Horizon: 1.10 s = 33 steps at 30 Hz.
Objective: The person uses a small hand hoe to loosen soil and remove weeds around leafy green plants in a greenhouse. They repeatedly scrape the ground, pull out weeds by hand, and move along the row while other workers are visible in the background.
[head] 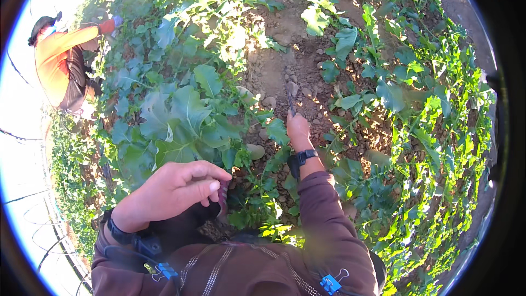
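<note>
My right hand is closed around the near end of a thin, dark-shafted hand tool. The tool points away from me over bare, stony soil, and its far end is hard to make out against the dirt. My left hand hangs in the air above my leg, fingers loosely bent and thumb apart, with nothing visible in it. Just beyond it grows a broad-leaved green plant. Part of a patterned shoe or sock shows behind the left fingertips.
Leafy plants crowd both sides of the soil strip. Stones lie along it. At the far left a person in an orange top crouches, one arm reaching into the leaves. Blue binder clips hold cables on my brown jacket.
</note>
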Available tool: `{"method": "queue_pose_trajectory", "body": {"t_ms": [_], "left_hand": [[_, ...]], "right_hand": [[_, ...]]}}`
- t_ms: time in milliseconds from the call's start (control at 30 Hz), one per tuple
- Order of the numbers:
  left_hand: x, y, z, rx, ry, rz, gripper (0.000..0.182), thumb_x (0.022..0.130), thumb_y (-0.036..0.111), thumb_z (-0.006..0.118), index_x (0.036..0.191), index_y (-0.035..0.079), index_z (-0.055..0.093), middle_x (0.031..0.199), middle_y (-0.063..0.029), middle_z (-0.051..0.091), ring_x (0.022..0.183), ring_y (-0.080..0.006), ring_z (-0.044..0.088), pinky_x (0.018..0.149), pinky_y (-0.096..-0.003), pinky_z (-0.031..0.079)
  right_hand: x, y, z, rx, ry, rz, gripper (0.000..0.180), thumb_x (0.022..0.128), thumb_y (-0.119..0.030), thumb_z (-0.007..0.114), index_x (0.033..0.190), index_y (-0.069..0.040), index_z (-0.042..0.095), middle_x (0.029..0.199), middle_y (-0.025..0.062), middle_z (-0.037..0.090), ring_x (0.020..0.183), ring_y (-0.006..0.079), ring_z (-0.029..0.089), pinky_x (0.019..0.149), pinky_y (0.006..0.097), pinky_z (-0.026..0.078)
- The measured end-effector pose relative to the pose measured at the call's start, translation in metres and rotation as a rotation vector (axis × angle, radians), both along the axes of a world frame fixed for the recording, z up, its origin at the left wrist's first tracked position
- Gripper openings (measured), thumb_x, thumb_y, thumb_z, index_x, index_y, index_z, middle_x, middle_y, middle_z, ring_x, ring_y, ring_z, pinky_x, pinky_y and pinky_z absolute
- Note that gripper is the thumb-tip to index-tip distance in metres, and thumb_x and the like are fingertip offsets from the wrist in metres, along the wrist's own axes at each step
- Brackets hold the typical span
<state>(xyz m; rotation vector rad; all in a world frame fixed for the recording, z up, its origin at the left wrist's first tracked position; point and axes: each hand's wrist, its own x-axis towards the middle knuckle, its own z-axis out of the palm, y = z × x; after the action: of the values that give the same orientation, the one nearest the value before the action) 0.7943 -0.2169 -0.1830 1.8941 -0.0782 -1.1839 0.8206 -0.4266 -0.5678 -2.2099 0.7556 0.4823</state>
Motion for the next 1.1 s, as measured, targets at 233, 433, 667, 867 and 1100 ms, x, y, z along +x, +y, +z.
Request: {"method": "queue_pose_trajectory", "body": {"t_ms": [233,433,667,867,1100], "left_hand": [[-0.014,0.005,0.003,-0.017,-0.019,-0.005,0.023,0.093,0.008,0.051,0.112,-0.002,0.059,0.084,-0.0056,0.063,0.074,-0.011,0.06,0.068,-0.0242,0.05],[-0.01,0.003,0.002,0.0,-0.021,0.002,0.023,0.093,0.008,0.051,0.112,-0.002,0.059,0.082,-0.0052,0.063,0.073,-0.0107,0.059,0.068,-0.0242,0.05],[-0.004,0.008,0.004,-0.023,-0.044,-0.042,0.025,0.093,0.012,0.05,0.113,0.0,0.059,0.081,-0.0034,0.062,0.072,-0.0082,0.058,0.067,-0.0229,0.049],[-0.017,0.035,0.013,-0.102,-0.151,-0.01,0.026,0.093,0.016,0.05,0.113,0.001,0.059,0.079,-0.0013,0.061,0.068,-0.0072,0.058,0.063,-0.022,0.047],[-0.039,0.077,0.035,-0.309,-0.358,0.246,0.027,0.094,0.022,0.049,0.111,0.003,0.06,0.077,-0.0035,0.065,0.064,-0.0095,0.062,0.057,-0.0217,0.049]], "right_hand": [[-0.062,-0.014,-0.01,0.0,0.104,-0.005,0.06,0.091,-0.051,0.035,0.109,-0.001,0.061,0.104,0.0253,0.062,0.098,0.0412,0.059,0.086,0.0482,0.046],[0.007,-0.031,0.008,-0.086,-0.126,-0.11,0.059,0.092,-0.051,0.039,0.098,0.003,0.062,0.096,0.0278,0.063,0.092,0.0407,0.061,0.078,0.0482,0.049],[0.004,-0.038,-0.011,-0.16,-0.071,-0.075,0.048,0.093,-0.041,0.042,0.102,0.002,0.062,0.096,0.0265,0.064,0.086,0.0373,0.064,0.072,0.0453,0.051],[-0.089,-0.025,-0.011,-0.087,0.09,-0.115,0.065,0.091,-0.055,0.03,0.108,0.0,0.061,0.109,0.0291,0.058,0.102,0.0425,0.057,0.088,0.0484,0.044],[-0.205,-0.011,-0.017,-0.229,0.111,0.0,0.063,0.089,-0.054,0.037,0.105,0.0,0.064,0.1,0.0277,0.062,0.095,0.0413,0.06,0.084,0.0454,0.047]]}}
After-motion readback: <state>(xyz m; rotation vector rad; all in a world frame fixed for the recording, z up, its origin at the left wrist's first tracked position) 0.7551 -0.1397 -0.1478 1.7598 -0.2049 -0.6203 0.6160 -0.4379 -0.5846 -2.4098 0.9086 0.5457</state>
